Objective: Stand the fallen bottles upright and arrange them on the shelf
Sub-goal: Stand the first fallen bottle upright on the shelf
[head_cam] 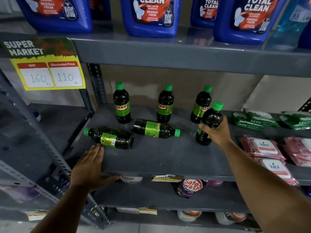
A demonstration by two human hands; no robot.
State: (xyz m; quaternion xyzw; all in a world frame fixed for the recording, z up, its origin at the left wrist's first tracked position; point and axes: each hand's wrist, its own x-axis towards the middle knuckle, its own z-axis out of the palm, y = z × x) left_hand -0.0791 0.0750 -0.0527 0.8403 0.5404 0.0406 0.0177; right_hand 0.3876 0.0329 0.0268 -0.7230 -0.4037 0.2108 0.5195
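Note:
Dark bottles with green caps and green labels are on a grey shelf. Three stand upright along the back: left bottle, middle bottle, right bottle. Two lie on their sides: one at the front left with its cap pointing left, one in the middle with its cap pointing right. My right hand grips another bottle, upright and slightly tilted, with its base on or just above the shelf. My left hand rests flat on the shelf's front edge, fingertips just short of the front-left fallen bottle.
Green packs and pink wipe packs fill the shelf to the right. Blue cleaner jugs stand on the shelf above. A yellow price sign hangs at upper left. A steel upright borders the left side. Lower shelves hold a detergent bottle.

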